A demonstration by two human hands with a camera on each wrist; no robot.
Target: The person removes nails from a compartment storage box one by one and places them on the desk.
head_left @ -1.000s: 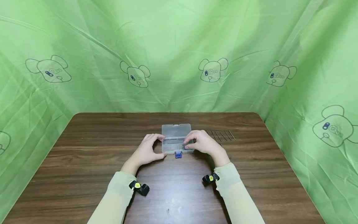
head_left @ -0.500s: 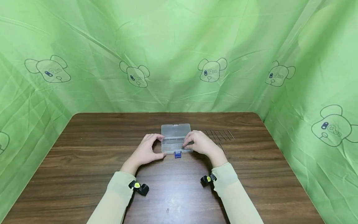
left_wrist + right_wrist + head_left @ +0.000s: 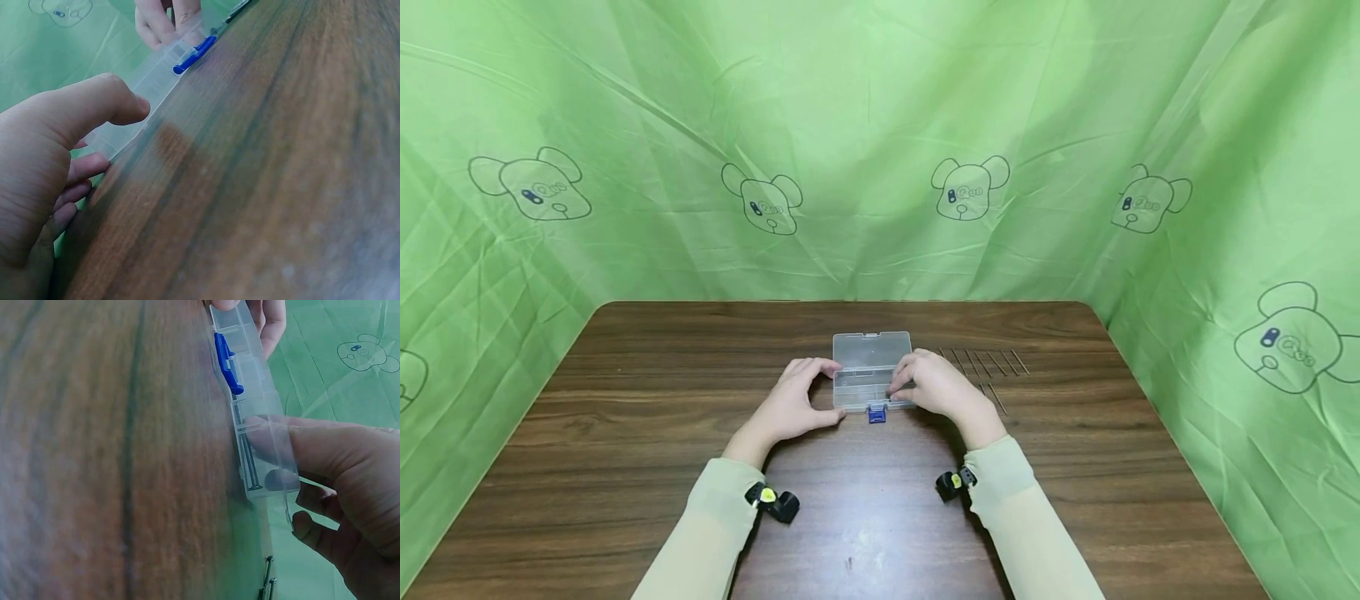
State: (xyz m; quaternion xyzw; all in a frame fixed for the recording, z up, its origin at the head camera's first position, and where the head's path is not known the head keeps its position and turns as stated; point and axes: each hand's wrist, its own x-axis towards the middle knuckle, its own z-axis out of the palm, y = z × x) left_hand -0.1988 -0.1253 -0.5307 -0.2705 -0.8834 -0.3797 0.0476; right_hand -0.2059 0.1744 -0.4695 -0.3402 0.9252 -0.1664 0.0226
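Note:
A clear plastic box [image 3: 861, 392] stands on the table with its lid [image 3: 872, 350] raised at the back and a blue latch [image 3: 877, 414] at the front. My left hand [image 3: 790, 404] grips the box's left end, thumb at the front corner and fingers at the back. My right hand [image 3: 936, 385] reaches into the right part of the box with curled thumb and fingers. In the right wrist view a nail [image 3: 252, 465] lies along the box's front wall, close to the right thumb [image 3: 269, 440]; whether the fingers pinch it is unclear.
Several nails [image 3: 992, 362] lie in a loose row on the table right of the box, and others [image 3: 997, 398] lie nearer, beside the right hand. The brown wooden table [image 3: 662, 375] is backed by a green curtain [image 3: 865, 250].
My right hand has shifted slightly left and down inside the box, uncovering more of the nails on the table behind it. My left hand and the box look unchanged.

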